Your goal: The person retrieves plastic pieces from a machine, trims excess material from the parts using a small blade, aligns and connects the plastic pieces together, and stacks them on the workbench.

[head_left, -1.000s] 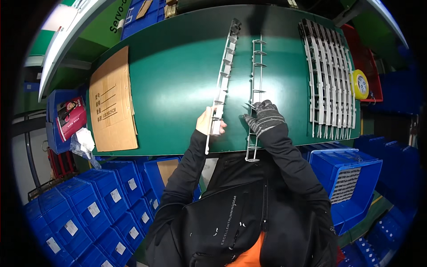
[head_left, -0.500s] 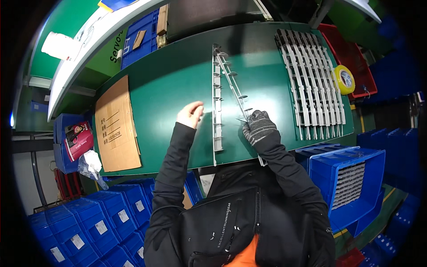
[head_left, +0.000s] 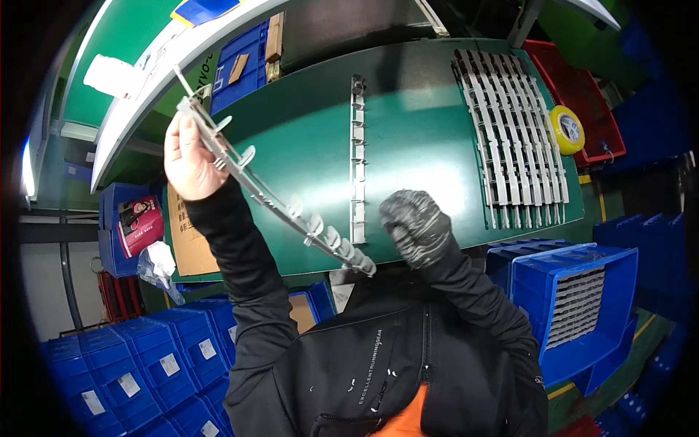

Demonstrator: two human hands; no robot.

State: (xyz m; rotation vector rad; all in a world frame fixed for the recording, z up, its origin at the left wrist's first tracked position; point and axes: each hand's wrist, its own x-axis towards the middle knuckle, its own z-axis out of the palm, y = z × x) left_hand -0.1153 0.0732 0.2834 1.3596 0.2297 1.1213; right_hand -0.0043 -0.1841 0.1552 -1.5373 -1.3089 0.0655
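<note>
Raised over the left side of the table, my left hand (head_left: 191, 156) is closed around the upper part of a long grey plastic strip (head_left: 273, 206) with rounded tabs along it. The strip slants down to the right, its lower end near my body. My right hand (head_left: 417, 227), in a dark grey glove, is curled closed above the table's near edge, apart from that strip. What its fingers hold, if anything, is hidden. Between the hands, a second grey strip (head_left: 357, 160) with small tabs lies lengthwise on the green table (head_left: 429, 131).
Several similar strips (head_left: 513, 138) lie side by side at the right, near a yellow tape roll (head_left: 566, 130) and a red bin (head_left: 582, 102). A blue crate (head_left: 535, 313) holding grey parts stands at lower right. Cardboard (head_left: 191, 240) lies at the left; blue crates (head_left: 145, 364) stand below.
My left hand, empty before, has moved up and left and now holds a strip. The slanted strip at my right hand has left the table; my right hand has shifted slightly nearer my body.
</note>
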